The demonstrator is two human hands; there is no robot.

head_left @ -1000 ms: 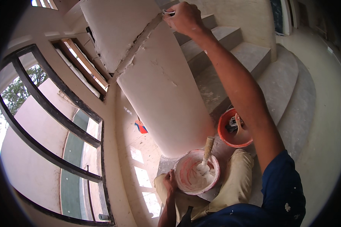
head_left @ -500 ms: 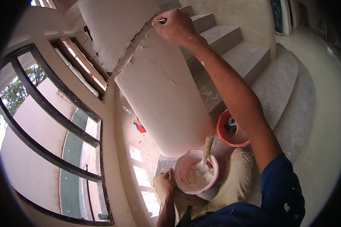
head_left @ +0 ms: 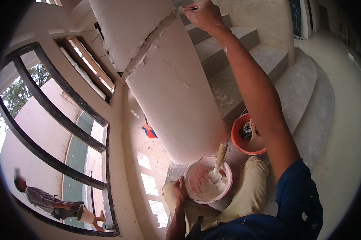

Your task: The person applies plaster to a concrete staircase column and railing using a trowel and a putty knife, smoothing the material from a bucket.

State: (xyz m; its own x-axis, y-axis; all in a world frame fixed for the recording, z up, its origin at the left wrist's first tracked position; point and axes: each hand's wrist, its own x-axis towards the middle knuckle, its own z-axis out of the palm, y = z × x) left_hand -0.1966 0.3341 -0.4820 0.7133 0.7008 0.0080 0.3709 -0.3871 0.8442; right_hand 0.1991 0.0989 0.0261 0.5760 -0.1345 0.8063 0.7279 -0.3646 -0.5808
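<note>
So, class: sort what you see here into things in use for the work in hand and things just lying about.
In use:
right hand with small tool at the wall joint
left hand on the pink plaster bowl
stick standing in it

Lying about:
orange bucket
red-and-blue scrap on the floor

1 small packet (head_left: 149, 131) on floor by curved stair wall — flat, red, blue & white.

The right hand (head_left: 203, 15) is raised high on a fully stretched arm, fingers pinched closed — while the left hand (head_left: 180, 188) sits low near the lap, forearm bent in, fingers curled.
</note>
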